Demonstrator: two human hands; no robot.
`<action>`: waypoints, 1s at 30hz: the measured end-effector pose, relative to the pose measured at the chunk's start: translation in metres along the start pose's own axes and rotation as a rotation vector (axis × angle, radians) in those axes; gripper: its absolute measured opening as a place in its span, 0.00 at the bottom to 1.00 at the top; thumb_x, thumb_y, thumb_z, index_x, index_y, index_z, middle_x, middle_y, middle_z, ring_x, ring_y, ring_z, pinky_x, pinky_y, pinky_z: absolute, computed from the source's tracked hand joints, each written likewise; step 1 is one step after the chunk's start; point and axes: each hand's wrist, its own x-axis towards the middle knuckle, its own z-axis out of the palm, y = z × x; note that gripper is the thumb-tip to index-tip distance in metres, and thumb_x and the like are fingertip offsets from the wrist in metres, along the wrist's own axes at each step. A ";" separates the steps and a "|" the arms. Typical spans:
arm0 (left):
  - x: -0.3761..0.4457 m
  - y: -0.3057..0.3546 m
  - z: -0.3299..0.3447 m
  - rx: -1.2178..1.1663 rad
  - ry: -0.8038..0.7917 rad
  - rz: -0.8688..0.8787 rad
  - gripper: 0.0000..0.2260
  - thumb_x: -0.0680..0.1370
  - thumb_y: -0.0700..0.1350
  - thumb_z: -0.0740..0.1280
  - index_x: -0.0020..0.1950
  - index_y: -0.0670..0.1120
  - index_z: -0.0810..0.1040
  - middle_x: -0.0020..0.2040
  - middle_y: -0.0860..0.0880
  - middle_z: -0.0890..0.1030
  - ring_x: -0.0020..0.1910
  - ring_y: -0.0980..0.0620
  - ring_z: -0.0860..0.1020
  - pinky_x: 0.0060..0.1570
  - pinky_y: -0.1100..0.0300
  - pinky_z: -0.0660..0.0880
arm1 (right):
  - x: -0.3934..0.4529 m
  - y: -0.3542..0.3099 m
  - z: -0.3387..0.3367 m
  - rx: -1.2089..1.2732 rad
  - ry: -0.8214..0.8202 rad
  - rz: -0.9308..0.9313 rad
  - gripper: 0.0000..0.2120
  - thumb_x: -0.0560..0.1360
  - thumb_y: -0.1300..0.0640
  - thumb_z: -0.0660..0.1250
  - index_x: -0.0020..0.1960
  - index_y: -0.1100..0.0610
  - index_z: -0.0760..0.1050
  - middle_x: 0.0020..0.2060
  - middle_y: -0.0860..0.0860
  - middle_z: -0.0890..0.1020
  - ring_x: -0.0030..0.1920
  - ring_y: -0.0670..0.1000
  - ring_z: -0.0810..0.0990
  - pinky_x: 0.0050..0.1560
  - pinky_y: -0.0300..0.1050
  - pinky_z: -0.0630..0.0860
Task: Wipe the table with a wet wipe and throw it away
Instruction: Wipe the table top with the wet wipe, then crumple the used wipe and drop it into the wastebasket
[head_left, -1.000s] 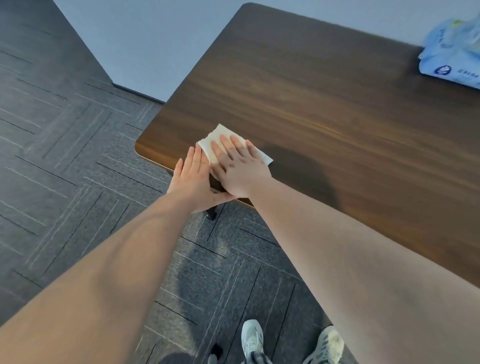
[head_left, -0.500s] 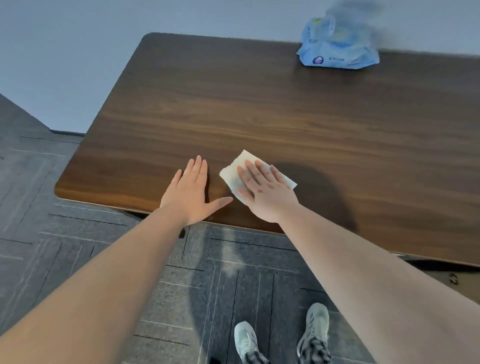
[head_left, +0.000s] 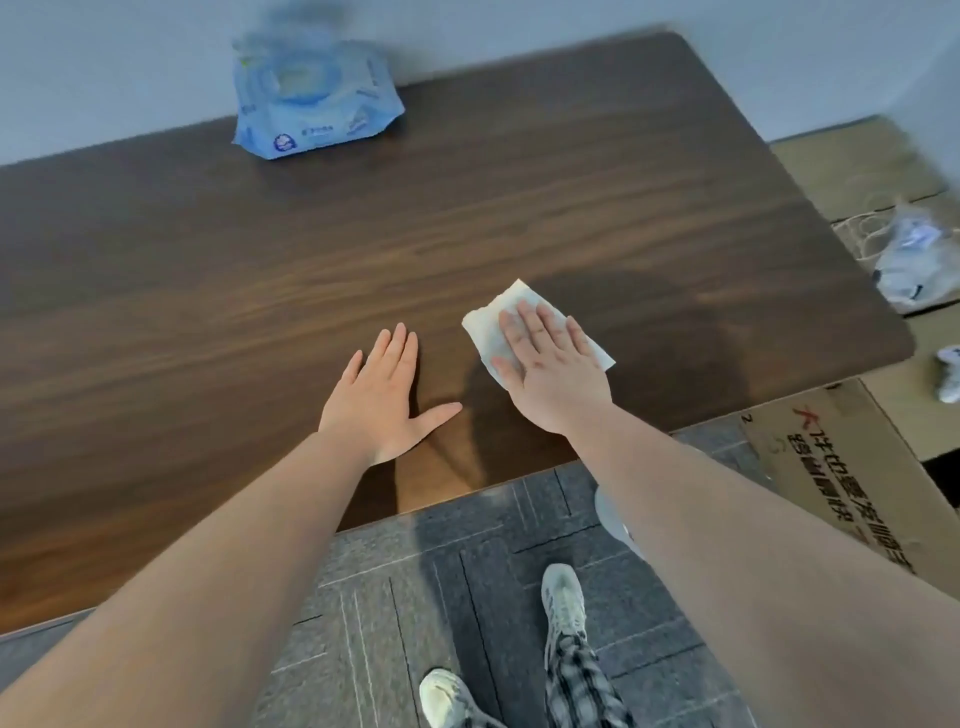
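The right hand (head_left: 553, 371) lies flat, fingers spread, pressing a white wet wipe (head_left: 511, 325) onto the dark brown wooden table (head_left: 260, 270). The left hand (head_left: 382, 402) rests palm-down just beside it, empty.

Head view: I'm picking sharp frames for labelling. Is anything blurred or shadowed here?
Head view: the wet wipe pack at the far edge is motion-smeared; both hands look sharp, and the right hand presses the wipe; a soft shadow darkens the table around it.
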 end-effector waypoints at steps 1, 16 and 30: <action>0.012 0.017 -0.002 0.010 -0.004 0.024 0.45 0.70 0.73 0.44 0.78 0.45 0.40 0.79 0.48 0.41 0.77 0.51 0.40 0.75 0.50 0.43 | -0.002 0.020 -0.003 0.010 0.006 0.033 0.28 0.81 0.41 0.39 0.77 0.48 0.37 0.78 0.48 0.41 0.76 0.49 0.37 0.75 0.50 0.34; 0.160 0.267 -0.029 0.154 -0.024 0.389 0.40 0.74 0.70 0.45 0.77 0.46 0.40 0.79 0.49 0.40 0.77 0.51 0.39 0.75 0.51 0.43 | -0.047 0.254 -0.033 0.084 0.079 0.383 0.29 0.80 0.40 0.37 0.77 0.49 0.37 0.78 0.49 0.42 0.77 0.49 0.37 0.74 0.49 0.34; 0.184 0.364 -0.019 0.199 -0.041 0.499 0.36 0.76 0.67 0.41 0.77 0.48 0.40 0.78 0.50 0.40 0.77 0.51 0.39 0.74 0.48 0.38 | -0.107 0.323 -0.022 0.252 0.536 0.390 0.20 0.78 0.49 0.59 0.62 0.59 0.78 0.61 0.55 0.80 0.63 0.54 0.77 0.62 0.53 0.75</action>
